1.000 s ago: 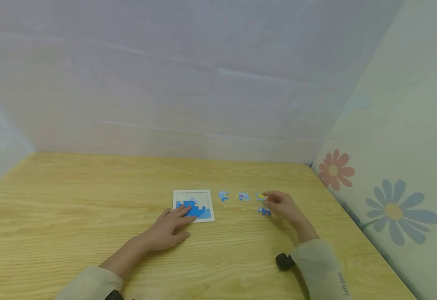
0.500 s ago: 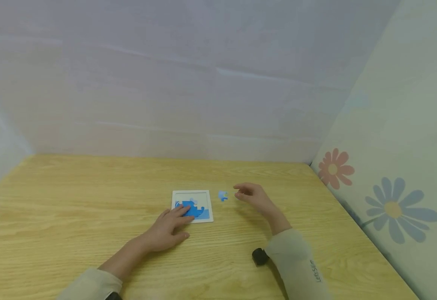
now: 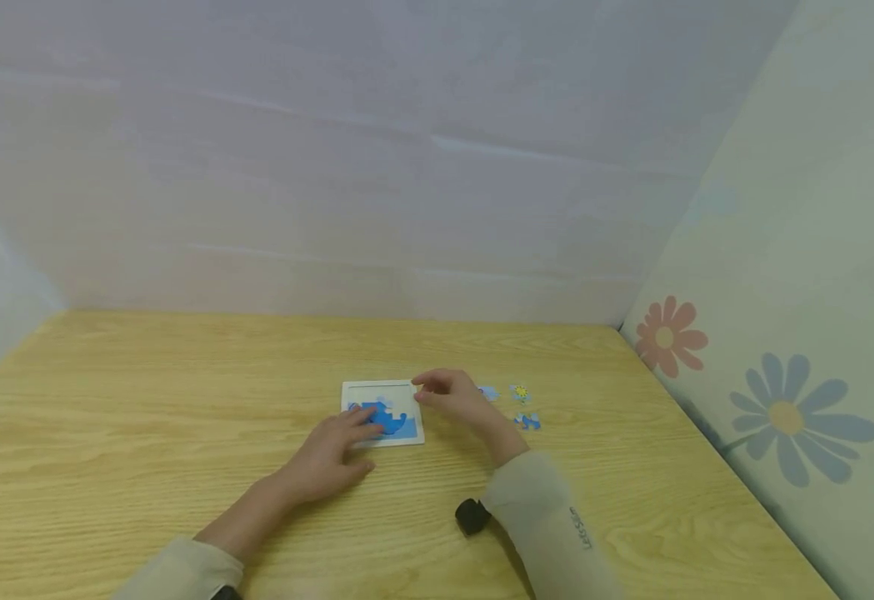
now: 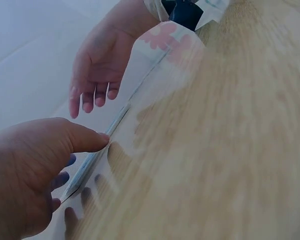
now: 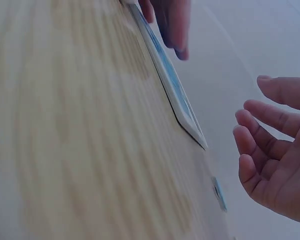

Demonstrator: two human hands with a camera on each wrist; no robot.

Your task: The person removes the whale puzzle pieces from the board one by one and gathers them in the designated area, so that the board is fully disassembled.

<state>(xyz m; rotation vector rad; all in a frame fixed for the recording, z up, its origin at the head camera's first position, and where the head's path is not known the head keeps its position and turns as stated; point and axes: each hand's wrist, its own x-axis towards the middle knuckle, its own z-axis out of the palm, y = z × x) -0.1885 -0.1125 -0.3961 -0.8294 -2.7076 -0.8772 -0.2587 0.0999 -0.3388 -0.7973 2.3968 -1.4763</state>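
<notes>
Right hand [image 3: 455,396] has swung across from the loose pieces on its far side and is now hovering at the near-right edge of the puzzle tray [image 3: 382,386]. A second ago it was out by the yellow piece [image 3: 520,392]; half a second ago it was mid-way, next to a light blue piece that is no longer showing on the bench, probably being carried, though the head view is too small to confirm. In the right wrist view the fingers [image 5: 270,145] are loosely curled with nothing plainly between them, so cannot tell if it is gripping a piece.

Left hand [image 3: 332,454] has not moved: lying flat, fingers straight, pressing down on the blue assembled part [image 3: 384,419] inside the tray, steadying it.

Three pieces are still lying past the right hand: a pale one [image 3: 489,392], the yellow one, and a darker blue one [image 3: 528,422]. So the work is reading as another piece coming to the tray.

Writing: small vertical lettering on the right sleeve [image 3: 579,527], too blurred to read.
</notes>
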